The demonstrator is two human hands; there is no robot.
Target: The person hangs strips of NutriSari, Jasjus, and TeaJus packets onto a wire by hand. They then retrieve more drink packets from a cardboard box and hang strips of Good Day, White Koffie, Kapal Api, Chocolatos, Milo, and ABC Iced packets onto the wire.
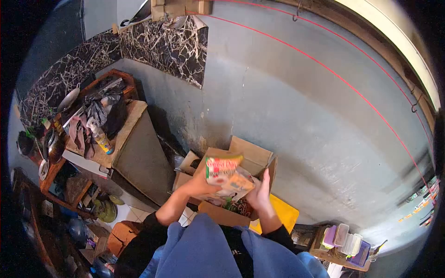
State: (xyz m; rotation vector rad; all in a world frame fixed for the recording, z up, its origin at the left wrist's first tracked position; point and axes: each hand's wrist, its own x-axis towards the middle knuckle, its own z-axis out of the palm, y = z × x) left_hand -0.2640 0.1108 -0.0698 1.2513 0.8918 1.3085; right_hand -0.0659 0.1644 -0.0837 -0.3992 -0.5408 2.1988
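Observation:
A red-and-white printed package [223,167] with lettering like "Good Day" is tilted above an open cardboard box [220,213]. My left hand [199,185] is closed on its left side, the fingers partly behind or under it. Next to the package's right edge, my right hand [260,192] has its fingers stretched upward along the box's right side; whether it also bears the package is hard to see. An orange-and-white printed part [241,182] shows at the package's lower right. Inside the box, below the hands, lie dark and green colourful packets [240,206].
A cabinet [146,153] to the left carries a spray bottle [102,138], cloths and a black bag. Pans [56,148] stand further left. A yellow panel [282,211] sits right of the box; plastic containers [342,236] lie on a shelf at lower right.

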